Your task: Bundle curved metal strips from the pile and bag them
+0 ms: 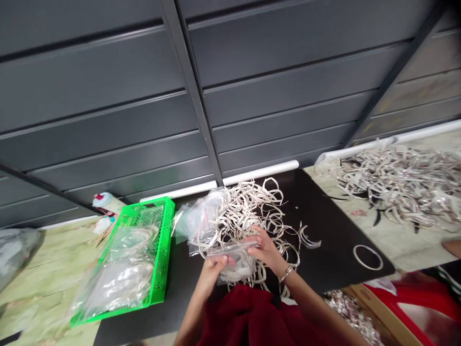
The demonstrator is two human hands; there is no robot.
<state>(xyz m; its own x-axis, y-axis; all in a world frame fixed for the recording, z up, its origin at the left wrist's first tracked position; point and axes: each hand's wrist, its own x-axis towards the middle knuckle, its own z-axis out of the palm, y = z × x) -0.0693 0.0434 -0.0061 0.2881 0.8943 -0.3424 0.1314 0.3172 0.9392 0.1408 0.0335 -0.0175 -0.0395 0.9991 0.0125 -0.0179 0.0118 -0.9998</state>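
A clear plastic bag (236, 269) with pale curved strips inside hangs low in front of my body. My left hand (213, 270) is closed on its left upper edge, the thumb lying over the plastic. At the opposite upper corner, my right hand (264, 250) has its fingers bent around the edge. Just beyond both hands spreads a tangled heap of thin white curved strips (239, 209). Flat clear bags (198, 216) lie overlapping at the heap's left side.
To the left stands a green plastic basket (167, 250) holding filled clear bags (133, 283). A bottle (108, 203) is behind it. One pale ring (368, 257) lies on the black table (324, 216). At the right is another big strip heap (406, 182), with a box (382, 307) below.
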